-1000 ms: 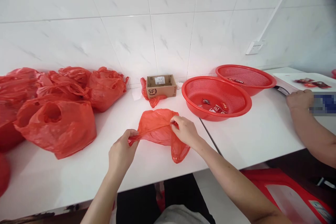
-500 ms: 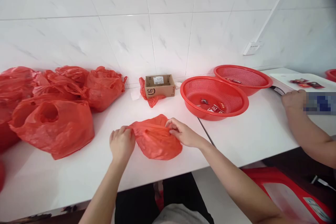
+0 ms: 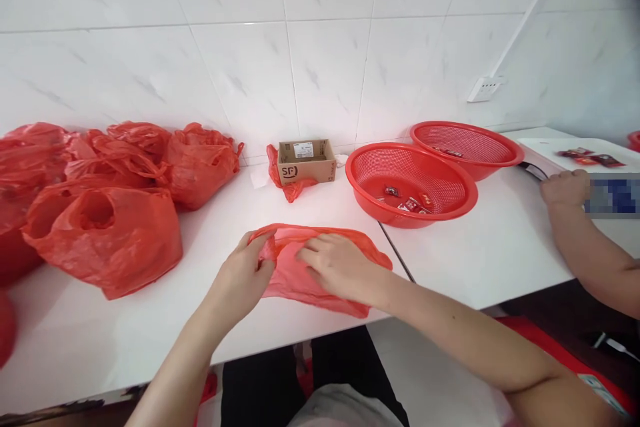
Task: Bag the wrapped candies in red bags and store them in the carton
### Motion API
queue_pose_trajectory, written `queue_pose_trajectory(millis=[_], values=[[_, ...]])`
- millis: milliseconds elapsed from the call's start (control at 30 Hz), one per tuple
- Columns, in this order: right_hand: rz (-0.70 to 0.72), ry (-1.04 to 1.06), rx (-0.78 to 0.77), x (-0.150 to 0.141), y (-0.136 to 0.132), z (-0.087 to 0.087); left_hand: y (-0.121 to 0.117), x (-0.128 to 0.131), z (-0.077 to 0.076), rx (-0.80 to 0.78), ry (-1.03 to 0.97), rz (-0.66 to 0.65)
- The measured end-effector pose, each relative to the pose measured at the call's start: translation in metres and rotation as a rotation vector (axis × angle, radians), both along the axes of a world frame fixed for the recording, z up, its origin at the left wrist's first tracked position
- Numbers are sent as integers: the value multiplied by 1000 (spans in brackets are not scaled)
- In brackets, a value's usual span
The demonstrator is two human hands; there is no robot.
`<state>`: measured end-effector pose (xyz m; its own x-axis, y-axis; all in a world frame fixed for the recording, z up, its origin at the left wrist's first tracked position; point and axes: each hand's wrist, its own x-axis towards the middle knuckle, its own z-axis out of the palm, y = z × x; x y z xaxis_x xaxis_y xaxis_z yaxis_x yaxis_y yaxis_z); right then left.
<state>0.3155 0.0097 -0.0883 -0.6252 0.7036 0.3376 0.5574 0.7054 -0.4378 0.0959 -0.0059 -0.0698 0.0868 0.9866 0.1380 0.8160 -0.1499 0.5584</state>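
Observation:
A thin red plastic bag (image 3: 320, 280) lies spread flat and crumpled on the white table in front of me. At its left end my left hand (image 3: 243, 277) has its thumb and fingers closed around a bunched edge of the film. My right hand (image 3: 345, 270) reaches over the bag's middle, its fingers bent into the film near the upper edge. The right fingertips point toward my left hand, with a small gap between the two hands. Parts of the right thumb and the film under the palm are hidden.
Several filled red bags (image 3: 105, 233) crowd the table's left side. A small cardboard box (image 3: 307, 170) stands by the wall. Two red plastic baskets (image 3: 413, 213) with small packets are at right. Another person's hand (image 3: 565, 190) is beside a white tray (image 3: 545, 150).
The bag, bunched before, is now spread wider and flatter to the right. My right hand has moved left over it from the right edge; my left hand has turned and opened its grip somewhat.

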Motion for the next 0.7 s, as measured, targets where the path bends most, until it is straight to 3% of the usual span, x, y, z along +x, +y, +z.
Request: queue_pose_trajectory(millis=[67,133,233,300,333,400,467,533,600,700], values=[[-32,-151,-65,18,14,-14,-2,-15,10,-157,-163,-20],[-21,-178,-238,43,26,-20,-3,-31,15,-322,-334,-3],[89,-39,-548,72,33,-13,-3,-44,11,-462,-604,46],[133,148,-665,87,34,-4,-3,-43,5,-497,-772,69],[89,258,-641,95,35,0,-3,-41,2,-509,-829,75],[-157,384,-422,113,38,5,-5,-37,-3,-510,-868,88],[-477,243,-186,132,40,6,-10,-35,-5,-477,-851,100],[-665,-34,-115,146,40,5,-17,-35,-6,-435,-858,126],[-656,-155,-151,150,39,3,-24,-36,-5,-422,-884,174],[-442,12,-284,144,49,4,-34,-32,1,-438,-893,251]])
